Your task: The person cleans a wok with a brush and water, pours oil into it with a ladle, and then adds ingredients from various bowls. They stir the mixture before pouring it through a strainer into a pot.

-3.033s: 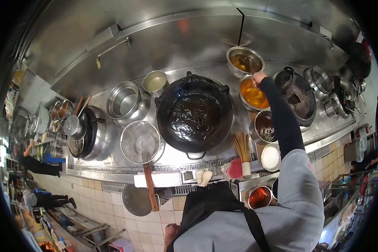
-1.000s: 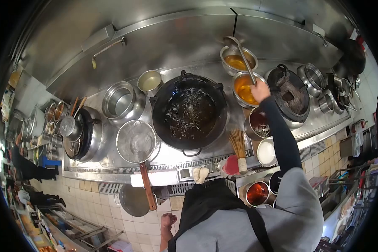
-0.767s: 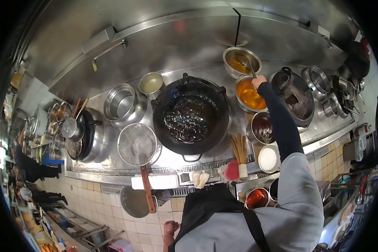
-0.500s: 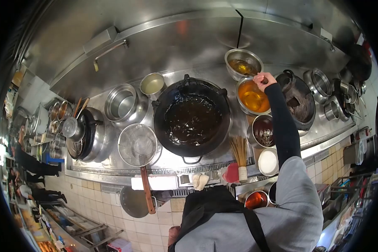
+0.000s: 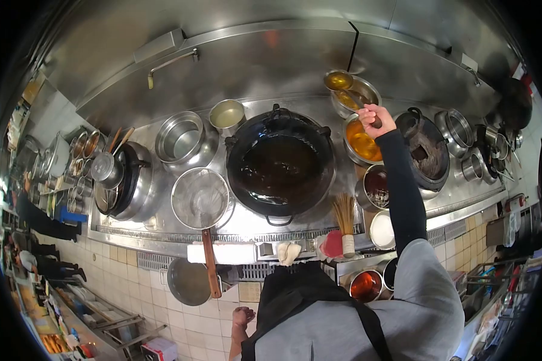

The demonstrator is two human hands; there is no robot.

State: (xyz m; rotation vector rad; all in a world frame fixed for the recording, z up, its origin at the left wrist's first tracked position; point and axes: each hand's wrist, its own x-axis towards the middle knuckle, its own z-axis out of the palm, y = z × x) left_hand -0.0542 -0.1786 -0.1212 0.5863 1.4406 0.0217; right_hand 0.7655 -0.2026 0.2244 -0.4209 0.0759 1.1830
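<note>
My right hand (image 5: 377,120) is closed round the handle of a ladle (image 5: 338,80), whose bowl holds golden oil. The ladle's bowl is over the far rim of a steel bowl (image 5: 373,90) with more yellow oil in it. Just below my right hand is a second pot of orange oil (image 5: 362,139). Left of these sits a large black wok (image 5: 238,174) with dark liquid inside. My left hand (image 5: 242,316) hangs low beside my apron, fingers curled in, with nothing seen in them.
A wire strainer (image 5: 200,195) with a wooden handle lies left of the wok. A bamboo brush (image 5: 344,219) stands at the counter's front edge. On the right are another wok (image 5: 427,165) and a pot of dark sauce (image 5: 376,186). Several people stand far left.
The ladle has risen out of the bowl area, tilted up and to the left, now showing oil in it. My left hand has come further into view at my side. The view has shifted slightly.
</note>
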